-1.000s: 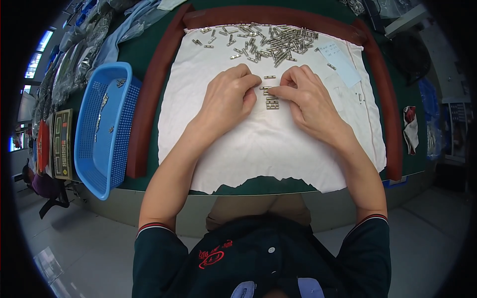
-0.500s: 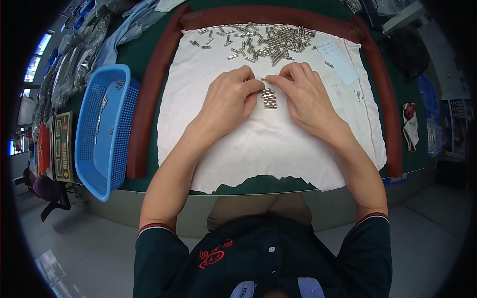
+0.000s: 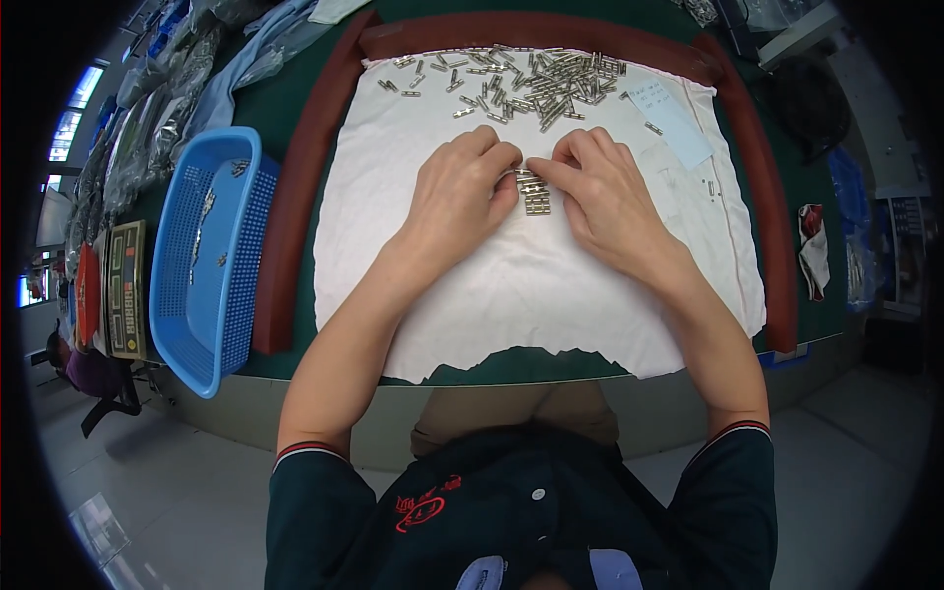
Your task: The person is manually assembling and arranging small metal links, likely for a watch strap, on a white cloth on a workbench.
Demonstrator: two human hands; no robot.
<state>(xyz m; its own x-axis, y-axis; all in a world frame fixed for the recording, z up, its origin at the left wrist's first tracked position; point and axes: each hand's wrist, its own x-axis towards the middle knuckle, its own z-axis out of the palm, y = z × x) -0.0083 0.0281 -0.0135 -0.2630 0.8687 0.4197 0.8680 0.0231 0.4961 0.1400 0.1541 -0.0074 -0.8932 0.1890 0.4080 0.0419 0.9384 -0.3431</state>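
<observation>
A short strip of shiny metal links (image 3: 537,205), like part of a watch band, lies on the white cloth (image 3: 511,295) between my hands. My left hand (image 3: 458,187) is closed, thumb and fingertips pinching the left side of the strip's far end. From the other side my right hand (image 3: 608,192) presses thumb and forefinger against that same end. The fingertips partly hide the topmost links. Beyond my hands, a pile of loose metal links (image 3: 560,81) is spread along the cloth's far edge.
A reddish-brown raised border (image 3: 295,206) frames the cloth at left, back and right. To the left stands a blue plastic basket (image 3: 254,187) with a few metal pieces inside. A pale blue note (image 3: 678,133) and a few stray links lie at the cloth's right.
A small link that stood apart beyond the strip is now against its far end. My fingertips have come slightly closer to the strip, and it lies straighter.
</observation>
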